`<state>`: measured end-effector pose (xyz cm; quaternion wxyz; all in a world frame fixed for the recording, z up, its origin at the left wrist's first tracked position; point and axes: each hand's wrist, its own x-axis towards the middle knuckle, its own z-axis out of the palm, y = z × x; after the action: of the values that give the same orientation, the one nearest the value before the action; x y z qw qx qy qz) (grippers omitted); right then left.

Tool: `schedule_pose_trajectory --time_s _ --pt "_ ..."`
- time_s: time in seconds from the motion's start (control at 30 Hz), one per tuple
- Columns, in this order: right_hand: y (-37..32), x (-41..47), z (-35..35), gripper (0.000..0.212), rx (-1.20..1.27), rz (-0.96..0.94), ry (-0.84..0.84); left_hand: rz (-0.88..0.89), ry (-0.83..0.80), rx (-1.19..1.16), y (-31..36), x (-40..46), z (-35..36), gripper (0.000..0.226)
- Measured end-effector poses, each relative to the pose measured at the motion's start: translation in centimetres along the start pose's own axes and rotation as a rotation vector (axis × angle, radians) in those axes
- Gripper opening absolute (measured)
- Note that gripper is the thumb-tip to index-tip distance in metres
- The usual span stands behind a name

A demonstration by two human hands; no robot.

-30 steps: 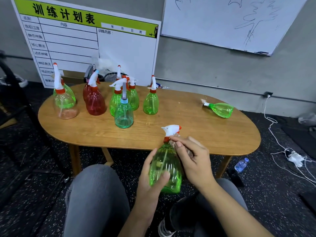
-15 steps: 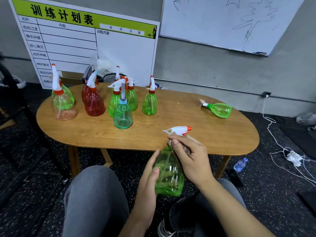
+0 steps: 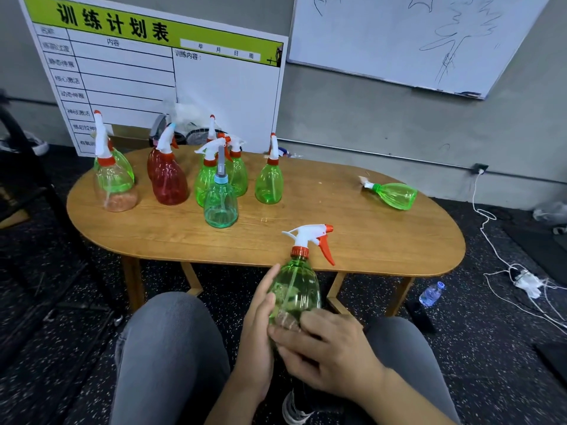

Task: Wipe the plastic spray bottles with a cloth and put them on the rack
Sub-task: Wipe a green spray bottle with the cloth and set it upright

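Note:
Above my lap I hold a green spray bottle [image 3: 294, 286] upright, its white and orange trigger head pointing right. My left hand [image 3: 257, 329] lies along the bottle's left side with the thumb up its wall. My right hand [image 3: 325, 348] grips the bottle's base from the right, fingers curled round the bottom. No cloth shows plainly in either hand. On the oval wooden table [image 3: 352, 237] stand several more spray bottles, among them a red one [image 3: 170, 179] and a teal one [image 3: 220, 204]. One green bottle [image 3: 394, 194] lies on its side at the right.
My grey-trousered knees fill the foreground. A printed schedule board [image 3: 159, 72] leans on the wall behind the table, a whiteboard [image 3: 414, 41] hangs at the right. White cables [image 3: 503, 271] and a small water bottle [image 3: 431, 293] lie on the dark floor at the right.
My right hand slid from the bottle's neck down to its base. The bottle turned, so the trigger head now points right and stands uncovered. My left hand stayed on the bottle's left side.

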<state>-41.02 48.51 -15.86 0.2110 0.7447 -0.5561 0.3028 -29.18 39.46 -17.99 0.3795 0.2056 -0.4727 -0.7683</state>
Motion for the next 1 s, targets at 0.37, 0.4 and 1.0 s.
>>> schedule_pose_trajectory --time_s 0.37,0.4,1.0 --pt "4.5 4.6 1.0 0.032 0.152 0.542 0.124 0.018 0.021 0.077 -1.2 0.6 -0.5 0.05" --pt "3.9 4.4 1.1 0.031 0.161 0.522 0.133 0.022 0.025 0.062 -1.2 0.6 -0.5 0.05" --pt "4.3 5.4 0.4 0.033 0.117 0.524 0.154 -0.005 0.06 0.066 -0.7 0.6 -0.4 0.046"
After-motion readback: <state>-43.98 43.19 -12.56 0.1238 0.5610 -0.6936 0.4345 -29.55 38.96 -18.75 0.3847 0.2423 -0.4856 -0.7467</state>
